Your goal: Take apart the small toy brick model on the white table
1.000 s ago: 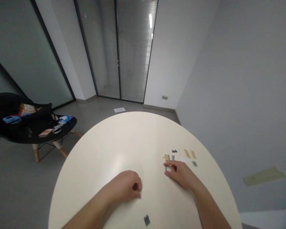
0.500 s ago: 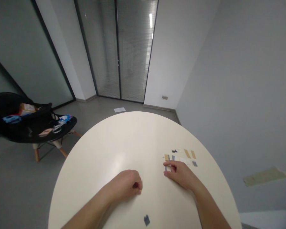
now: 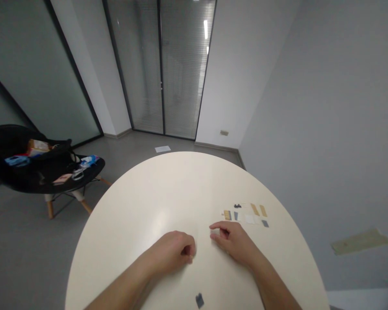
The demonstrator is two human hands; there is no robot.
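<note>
My left hand (image 3: 177,251) is closed over the round table, thumb pressed to the fingers. A tiny pale bit shows at its fingertips, too small to name. My right hand (image 3: 233,242) hovers or rests to its right, thumb and index finger apart, with nothing visible between them. Just beyond it lie small flat pieces: a yellow and grey striped piece (image 3: 227,215), a small grey piece (image 3: 236,215), a white square (image 3: 249,219), and a black notched piece (image 3: 237,206). Nearer me sits a dark grey piece (image 3: 199,300), below and between the hands.
Two tan strips (image 3: 255,209) and another grey piece (image 3: 265,223) lie on the right of the cream table (image 3: 181,185). A black chair (image 3: 48,172) holding a bag and packets stands at left. The wall rises close on the right.
My right hand has moved left, away from the small pieces and towards my left hand. The grey and white piece seen between its fingers no longer shows. The left hand has barely shifted.
</note>
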